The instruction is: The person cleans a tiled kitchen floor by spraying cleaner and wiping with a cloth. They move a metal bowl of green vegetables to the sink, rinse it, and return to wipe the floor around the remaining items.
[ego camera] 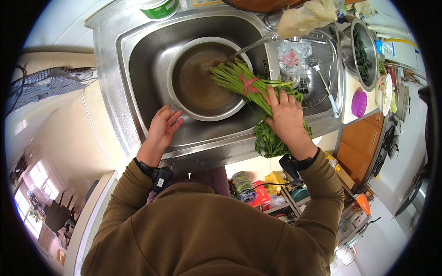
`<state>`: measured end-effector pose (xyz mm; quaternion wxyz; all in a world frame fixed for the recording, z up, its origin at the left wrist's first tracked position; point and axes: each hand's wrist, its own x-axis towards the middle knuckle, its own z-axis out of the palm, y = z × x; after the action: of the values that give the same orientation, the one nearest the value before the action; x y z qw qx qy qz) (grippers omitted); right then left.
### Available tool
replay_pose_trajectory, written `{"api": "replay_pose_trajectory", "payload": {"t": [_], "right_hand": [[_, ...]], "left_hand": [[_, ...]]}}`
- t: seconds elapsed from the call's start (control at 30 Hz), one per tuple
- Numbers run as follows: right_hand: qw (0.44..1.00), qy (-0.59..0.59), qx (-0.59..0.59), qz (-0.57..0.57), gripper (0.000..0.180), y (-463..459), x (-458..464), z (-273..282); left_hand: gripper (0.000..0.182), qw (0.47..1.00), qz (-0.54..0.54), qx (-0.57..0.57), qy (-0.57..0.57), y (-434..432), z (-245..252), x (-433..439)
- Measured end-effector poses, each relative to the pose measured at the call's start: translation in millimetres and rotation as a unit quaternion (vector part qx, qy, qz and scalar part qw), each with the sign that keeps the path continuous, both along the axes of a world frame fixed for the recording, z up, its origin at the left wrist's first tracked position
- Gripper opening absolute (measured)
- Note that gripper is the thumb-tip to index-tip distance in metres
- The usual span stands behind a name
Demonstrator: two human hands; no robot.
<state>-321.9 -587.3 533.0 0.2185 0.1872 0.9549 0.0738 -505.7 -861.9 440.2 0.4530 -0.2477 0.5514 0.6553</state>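
Note:
My right hand grips a bunch of long-stemmed leafy greens from above, near its leafy half. A red tie wraps the stems. The stem ends reach over a round metal basin, and the leaves hang at the sink's front edge. Murky brownish water stands in the basin, which sits inside a stainless steel sink. A stream of water runs into it beside the stem ends. My left hand, holding nothing, hovers over the sink's front left with its fingers apart.
A cloth-wrapped faucet juts over the sink. To the right are a wire rack, a long-handled scrubber, a metal bowl of dark greens and a purple bowl. A green-and-white tub stands behind.

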Motion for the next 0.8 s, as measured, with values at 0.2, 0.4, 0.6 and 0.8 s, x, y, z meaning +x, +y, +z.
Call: {"api": "replay_pose_trajectory", "payload": {"t": [0.2, 0.4, 0.6, 0.8], "right_hand": [[0.969, 0.11, -0.214, 0.059, 0.075, 39, 13, 3], [0.978, 0.113, -0.167, 0.047, 0.066, 19, 4, -8], [0.983, 0.087, -0.16, -0.013, 0.054, 10, -18, -24], [0.997, 0.0, -0.069, -0.021, 0.05, -2, -32, -23]], "left_hand": [[0.048, 1.0, 0.0, 0.027, 0.005, -8, -7, 2], [0.035, 1.0, 0.002, 0.016, -0.008, -13, -12, 3], [0.042, 0.999, -0.025, 0.039, 0.002, 1, -6, 10], [0.04, 0.997, -0.05, 0.054, -0.003, 14, 0, 17]]}}
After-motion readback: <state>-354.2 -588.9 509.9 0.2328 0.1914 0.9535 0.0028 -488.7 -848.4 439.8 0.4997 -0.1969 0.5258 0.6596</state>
